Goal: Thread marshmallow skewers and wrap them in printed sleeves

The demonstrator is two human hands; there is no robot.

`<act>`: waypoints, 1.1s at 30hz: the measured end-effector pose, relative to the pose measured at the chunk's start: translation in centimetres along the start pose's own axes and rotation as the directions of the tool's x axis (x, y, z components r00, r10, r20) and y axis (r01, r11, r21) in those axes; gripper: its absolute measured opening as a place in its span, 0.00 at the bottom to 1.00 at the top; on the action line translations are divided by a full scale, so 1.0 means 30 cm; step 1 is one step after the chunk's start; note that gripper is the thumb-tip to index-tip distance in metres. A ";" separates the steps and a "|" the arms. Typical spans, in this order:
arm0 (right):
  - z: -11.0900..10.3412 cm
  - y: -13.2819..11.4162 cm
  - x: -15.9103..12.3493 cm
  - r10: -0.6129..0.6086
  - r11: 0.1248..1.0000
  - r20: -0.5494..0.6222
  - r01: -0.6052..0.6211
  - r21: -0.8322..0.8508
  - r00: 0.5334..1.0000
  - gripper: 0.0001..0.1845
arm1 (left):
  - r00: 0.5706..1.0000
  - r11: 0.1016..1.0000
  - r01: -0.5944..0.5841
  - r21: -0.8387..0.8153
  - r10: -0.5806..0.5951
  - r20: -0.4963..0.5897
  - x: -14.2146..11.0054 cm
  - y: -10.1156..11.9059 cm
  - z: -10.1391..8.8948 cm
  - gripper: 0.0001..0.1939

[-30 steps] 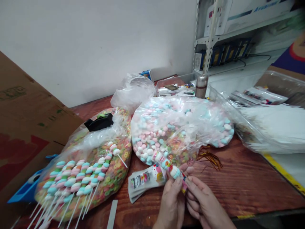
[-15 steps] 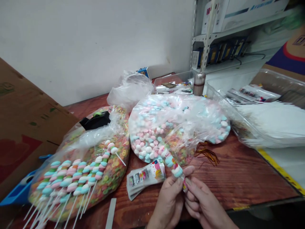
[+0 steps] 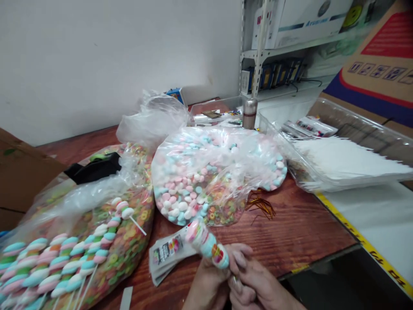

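Note:
A marshmallow skewer [image 3: 208, 244] in a clear printed wrapper slants up and to the left from between my hands. My left hand [image 3: 208, 282] is closed round its lower end from the left. My right hand [image 3: 253, 280] is closed at the gathered bottom of the wrapper, its fingers pressed against the left hand; the stick there is hidden. Just left of the skewer lies a fanned stack of printed clear bags [image 3: 169, 254]. Behind the right hand is a bundle of copper-coloured twist ties [image 3: 260, 206].
Several unwrapped skewers [image 3: 61, 265] lie on a bag of ring-shaped candy [image 3: 135, 224] beside a black tape dispenser [image 3: 95, 167]. A bag of marshmallows [image 3: 180, 189] sits centrally. At right, a clear bin [image 3: 309, 176] holds white sticks. A metal flask [image 3: 249, 114] stands behind.
The view has swung to the right, so the table things sit further left. Both hands stay on the wrapped skewer, with the right fingers now curled more tightly about the wrapper's bottom.

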State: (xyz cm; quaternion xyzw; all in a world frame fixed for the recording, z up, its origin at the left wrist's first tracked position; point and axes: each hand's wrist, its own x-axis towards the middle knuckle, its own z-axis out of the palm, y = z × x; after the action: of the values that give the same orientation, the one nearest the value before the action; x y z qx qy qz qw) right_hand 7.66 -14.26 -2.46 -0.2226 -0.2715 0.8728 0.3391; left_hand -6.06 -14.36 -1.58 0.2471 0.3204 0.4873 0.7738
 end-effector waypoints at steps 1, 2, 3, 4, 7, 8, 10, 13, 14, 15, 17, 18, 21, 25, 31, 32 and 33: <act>-0.018 -0.036 -0.013 -0.038 0.979 -0.025 0.032 -0.200 0.999 0.24 | 0.997 0.999 -0.006 0.044 0.009 -0.071 0.000 0.012 -0.001 0.10; -0.042 -0.075 -0.029 -0.096 0.876 -0.090 0.041 -0.481 0.991 0.24 | 0.990 0.993 -0.023 0.113 0.039 -0.136 0.001 0.027 -0.005 0.10; -0.071 -0.114 -0.044 -0.244 0.670 -0.159 0.048 -0.741 0.957 0.21 | 0.979 0.976 -0.043 0.214 0.083 -0.186 0.003 0.045 -0.012 0.10; -0.105 -0.150 -0.057 -0.420 0.431 -0.185 0.016 -0.902 0.889 0.17 | 0.966 0.939 -0.056 0.340 0.136 -0.219 0.004 0.065 -0.020 0.11; -0.204 -0.216 -0.072 -0.693 -0.207 -0.083 -0.308 -0.928 0.716 0.10 | 0.942 0.698 -0.016 0.716 0.251 -0.224 0.007 0.118 -0.038 0.12; -0.228 -0.223 -0.067 -0.715 -0.323 -0.047 -0.390 -0.862 0.698 0.09 | 0.940 0.601 -0.014 0.799 0.280 -0.194 0.008 0.129 -0.038 0.13; -0.258 -0.220 -0.045 -0.721 -0.433 -0.014 -0.466 -0.772 0.693 0.07 | 0.938 0.441 -0.066 0.895 0.334 -0.096 0.011 0.137 -0.029 0.12; -0.265 -0.197 -0.009 -0.719 -0.475 0.021 -0.470 -0.743 0.694 0.08 | 0.922 0.274 -0.157 0.949 0.386 0.041 0.016 0.124 -0.011 0.12; -0.263 -0.192 -0.003 -0.722 -0.490 0.039 -0.471 -0.733 0.691 0.08 | 0.913 0.225 -0.178 0.958 0.401 0.076 0.019 0.114 -0.008 0.13; -0.258 -0.189 -0.001 -0.729 -0.501 0.058 -0.474 -0.724 0.682 0.08 | 0.904 0.173 -0.196 0.965 0.413 0.109 0.022 0.104 -0.007 0.14; -0.244 -0.193 -0.010 -0.744 -0.511 0.086 -0.481 -0.713 0.663 0.09 | 0.881 0.043 -0.226 0.973 0.436 0.185 0.030 0.080 -0.009 0.16; -0.232 -0.200 -0.020 -0.754 -0.510 0.095 -0.488 -0.708 0.650 0.10 | 0.866 -0.032 -0.232 0.972 0.448 0.222 0.036 0.067 -0.011 0.18; -0.173 -0.219 -0.047 -0.817 -0.468 0.137 -0.506 -0.724 0.560 0.15 | 0.812 -0.230 -0.207 0.951 0.501 0.298 0.058 0.025 -0.011 0.20; -0.061 -0.198 -0.038 -0.851 -0.426 0.240 -0.346 -0.836 0.468 0.14 | 0.746 -0.351 -0.186 0.918 0.558 0.364 0.090 -0.015 0.013 0.18; -0.005 -0.107 0.032 -0.826 -0.424 0.290 -0.193 -0.885 0.483 0.18 | 0.651 -0.318 -0.217 0.923 0.657 0.380 0.107 -0.030 0.037 0.12; -0.008 -0.100 0.036 -0.825 -0.420 0.287 -0.188 -0.888 0.486 0.18 | 0.638 -0.322 -0.230 0.918 0.663 0.392 0.106 -0.029 0.035 0.14; -0.011 -0.094 0.037 -0.821 -0.418 0.283 -0.183 -0.890 0.496 0.18 | 0.635 -0.322 -0.247 0.914 0.659 0.404 0.103 -0.028 0.033 0.16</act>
State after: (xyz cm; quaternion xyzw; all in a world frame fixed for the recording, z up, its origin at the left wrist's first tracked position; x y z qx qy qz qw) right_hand 8.45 -11.60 -1.17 -0.5387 -0.7436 -0.0355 0.3944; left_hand -3.83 -11.94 -2.28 0.7439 0.5386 0.3951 0.0190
